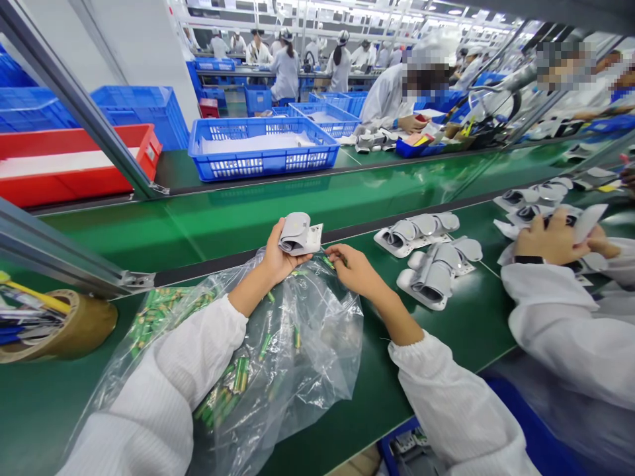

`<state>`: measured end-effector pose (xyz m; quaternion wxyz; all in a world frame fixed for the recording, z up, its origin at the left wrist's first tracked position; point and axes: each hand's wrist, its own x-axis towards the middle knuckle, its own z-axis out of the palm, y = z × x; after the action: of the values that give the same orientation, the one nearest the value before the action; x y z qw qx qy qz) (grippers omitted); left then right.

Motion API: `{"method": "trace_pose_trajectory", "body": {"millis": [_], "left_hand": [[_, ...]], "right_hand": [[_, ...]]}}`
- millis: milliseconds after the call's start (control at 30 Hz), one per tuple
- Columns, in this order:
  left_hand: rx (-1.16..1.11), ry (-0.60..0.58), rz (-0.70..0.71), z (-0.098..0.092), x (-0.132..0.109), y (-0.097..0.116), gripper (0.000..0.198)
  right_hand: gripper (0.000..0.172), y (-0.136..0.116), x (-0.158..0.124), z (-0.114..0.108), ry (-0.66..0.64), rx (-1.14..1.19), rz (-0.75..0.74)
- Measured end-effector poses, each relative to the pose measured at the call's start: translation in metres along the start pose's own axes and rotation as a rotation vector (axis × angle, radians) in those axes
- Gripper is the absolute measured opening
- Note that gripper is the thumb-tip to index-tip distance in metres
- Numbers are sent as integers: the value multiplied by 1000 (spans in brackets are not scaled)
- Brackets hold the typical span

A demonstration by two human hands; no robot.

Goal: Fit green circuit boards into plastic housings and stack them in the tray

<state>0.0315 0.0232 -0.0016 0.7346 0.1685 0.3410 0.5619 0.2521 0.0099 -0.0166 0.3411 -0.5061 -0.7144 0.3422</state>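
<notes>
My left hand (280, 258) holds a grey rolled wrist cuff on a white plastic housing (297, 235) above the clear plastic bag (322, 337). Many green batteries with gold-coloured ends (241, 375) lie in and under the bag's folds. Just right of the cuff, my right hand (354, 268) has its fingertips pinched at the bag's far edge, with a green battery (327, 262) showing between them. Further right on the bench rest more grey wrist cuffs (436, 271), apart from both hands.
Beyond the bench runs a green conveyor belt (238, 218). A blue basket (262, 162) and a red bin (74, 182) stand behind it. At left are a metal post (99, 112) and a brown tape-roll pen holder (92, 324). A co-worker's hands (550, 238) handle cuffs at right.
</notes>
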Motion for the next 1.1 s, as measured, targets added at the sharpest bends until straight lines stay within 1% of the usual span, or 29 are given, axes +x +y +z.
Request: {"method": "trace_pose_trajectory", "body": {"millis": [67, 200, 233, 333, 400, 500, 600, 733, 833, 933, 1033, 1100], "left_hand": [[10, 4, -6, 1, -1, 0, 56], [2, -4, -13, 4, -3, 0, 52], [-3, -6, -16, 4, -3, 1, 52], [-17, -6, -21, 4, -3, 1, 54], [-22, -11, -25, 3, -2, 1, 56], [-23, -25, -20, 2, -1, -1, 57], [-11, -23, -17, 2, 0, -2, 56], [20, -13, -28, 1, 1, -3, 58], [53, -27, -27, 1, 1, -6, 56], [85, -63, -48, 3, 1, -9, 51], [149, -92, -67, 7, -1, -12, 50], [209, -104, -54, 8, -2, -14, 49]], "right_hand": [[36, 6, 3, 2, 10, 103, 27], [34, 17, 10, 6, 111, 354, 18], [35, 18, 10, 7, 117, 406, 26], [44, 17, 10, 7, 95, 514, 89], [49, 14, 8, 6, 121, 516, 120], [53, 9, 6, 5, 202, 515, 136], [55, 5, 6, 5, 264, 573, 151], [56, -1, 6, 5, 335, 622, 75], [57, -6, 5, 5, 372, 602, 13], [51, -12, 2, 4, 404, 536, -32], [40, -18, -2, 6, 451, 447, -107], [33, -20, -3, 8, 457, 386, -158]]}}
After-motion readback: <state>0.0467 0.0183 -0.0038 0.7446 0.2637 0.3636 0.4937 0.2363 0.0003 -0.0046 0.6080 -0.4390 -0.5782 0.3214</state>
